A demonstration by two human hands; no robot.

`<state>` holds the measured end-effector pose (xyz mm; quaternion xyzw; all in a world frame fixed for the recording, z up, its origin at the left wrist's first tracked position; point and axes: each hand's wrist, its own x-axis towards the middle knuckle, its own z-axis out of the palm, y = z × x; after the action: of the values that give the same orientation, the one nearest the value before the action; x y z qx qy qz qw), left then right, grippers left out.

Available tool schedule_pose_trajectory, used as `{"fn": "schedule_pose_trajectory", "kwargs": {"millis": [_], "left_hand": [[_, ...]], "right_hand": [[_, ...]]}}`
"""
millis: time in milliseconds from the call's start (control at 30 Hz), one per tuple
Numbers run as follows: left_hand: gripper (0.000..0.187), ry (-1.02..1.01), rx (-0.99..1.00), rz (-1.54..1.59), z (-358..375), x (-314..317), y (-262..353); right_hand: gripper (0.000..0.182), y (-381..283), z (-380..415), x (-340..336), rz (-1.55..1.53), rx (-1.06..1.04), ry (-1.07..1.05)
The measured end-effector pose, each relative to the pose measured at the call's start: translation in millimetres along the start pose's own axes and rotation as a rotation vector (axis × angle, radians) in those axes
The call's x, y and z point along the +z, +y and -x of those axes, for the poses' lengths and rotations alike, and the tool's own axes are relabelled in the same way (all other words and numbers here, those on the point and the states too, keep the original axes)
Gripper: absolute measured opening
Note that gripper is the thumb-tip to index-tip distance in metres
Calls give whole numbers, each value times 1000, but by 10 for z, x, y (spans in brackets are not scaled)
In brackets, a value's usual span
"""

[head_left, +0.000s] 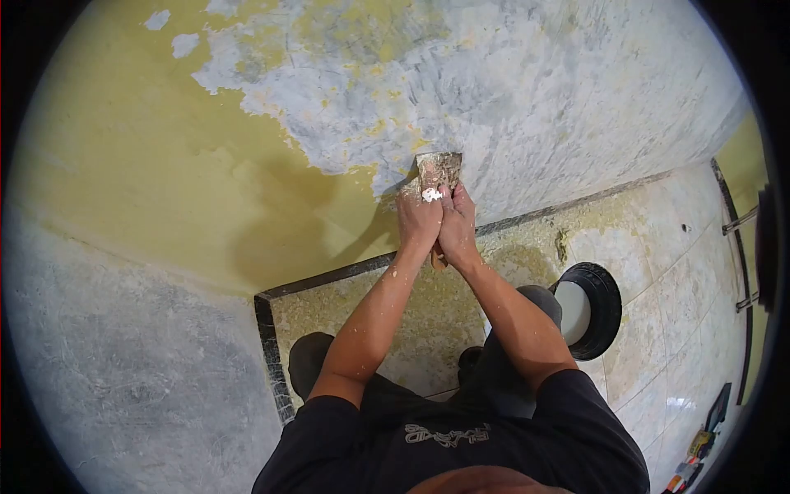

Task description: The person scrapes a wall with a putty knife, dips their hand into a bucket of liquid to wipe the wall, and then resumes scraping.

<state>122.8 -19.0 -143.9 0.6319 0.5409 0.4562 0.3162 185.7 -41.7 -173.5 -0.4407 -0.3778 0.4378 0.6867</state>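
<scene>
Both my hands grip one scraper (pixel 441 168), its wide blade crusted with dried plaster and paint bits. My left hand (pixel 418 219) closes round it from the left and my right hand (pixel 457 224) from the right, the two pressed together. The end of a wooden handle shows below my wrists. The blade's far edge meets the wall (pixel 527 99), where yellow paint gives way to bare grey-white plaster. A white flake (pixel 432 194) sits at the blade's base by my fingers. Paint crumbs dot both forearms.
A black bucket (pixel 607 313) with whitish liquid stands on the tiled floor beside my right knee. Yellow paint scraps (pixel 387 309) litter the floor along the dark skirting (pixel 329 276). Several tools (pixel 701 445) lie at the lower right. Another wall (pixel 123 354) is bare grey at left.
</scene>
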Motion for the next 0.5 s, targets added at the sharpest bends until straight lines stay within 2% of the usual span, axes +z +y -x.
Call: {"fn": "schedule_pose_trajectory", "kwargs": {"millis": [33, 100, 167, 267, 300, 367, 433, 500], "left_hand": [[55, 1, -5, -13, -15, 1, -9], [33, -11, 18, -35, -53, 0, -19], [35, -7, 2, -60, -65, 24, 4], [38, 30, 0, -48, -57, 90, 8], [40, 67, 13, -20, -57, 106, 12], [41, 55, -12, 24, -53, 115, 38], [43, 46, -38, 64, -62, 108, 35], [53, 87, -23, 38, -98, 126, 45]], "right_hand": [[23, -7, 2, 8, 21, 33, 25], [23, 18, -7, -5, 57, -28, 35], [26, 59, -45, -56, 125, -63, 20], [26, -8, -72, -112, 272, 4, -11], [26, -29, -78, -113, 270, 7, -3], [27, -40, -84, -100, 282, -131, 39], [27, 40, -122, -106, 234, -133, 33], [27, 38, -168, -108, 192, -137, 28]]}}
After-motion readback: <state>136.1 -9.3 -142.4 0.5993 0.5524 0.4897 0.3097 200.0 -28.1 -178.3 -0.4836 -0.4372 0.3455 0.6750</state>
